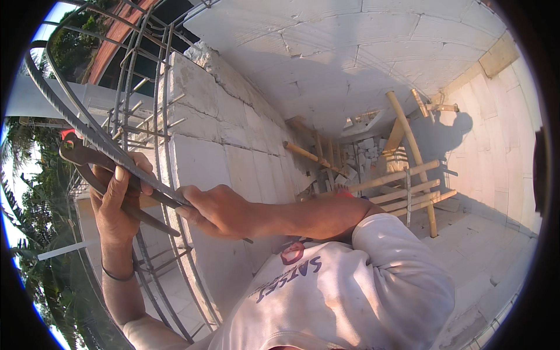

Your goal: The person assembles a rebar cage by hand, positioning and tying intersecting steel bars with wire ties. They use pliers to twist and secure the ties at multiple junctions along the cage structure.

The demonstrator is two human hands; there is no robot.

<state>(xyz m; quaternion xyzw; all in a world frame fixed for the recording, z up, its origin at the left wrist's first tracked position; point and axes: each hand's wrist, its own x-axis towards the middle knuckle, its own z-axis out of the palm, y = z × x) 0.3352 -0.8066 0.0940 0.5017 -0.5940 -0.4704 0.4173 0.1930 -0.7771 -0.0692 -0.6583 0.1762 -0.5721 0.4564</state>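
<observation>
My left hand [115, 210] is raised at the left, fingers closed around dark metal pincers [87, 156]. The jaws of the pincers point to the upper left, and one handle sticks out below the hand. A ribbed steel bar [108, 142] runs diagonally past the pincers and bends over at its upper end. My right hand [213, 210] reaches across my chest and grips the lower part of this bar. Its fingers are close to the pincers' handles. Whether my left fingers also press on the bar is hard to see.
Upright rebar cages [125, 99] with tie bars stand just behind my hands. A light block wall [204, 140] runs alongside. Below to the right are bamboo scaffold poles [408, 140] and broken blocks [367, 153]. Palm leaves [29, 198] show at the far left.
</observation>
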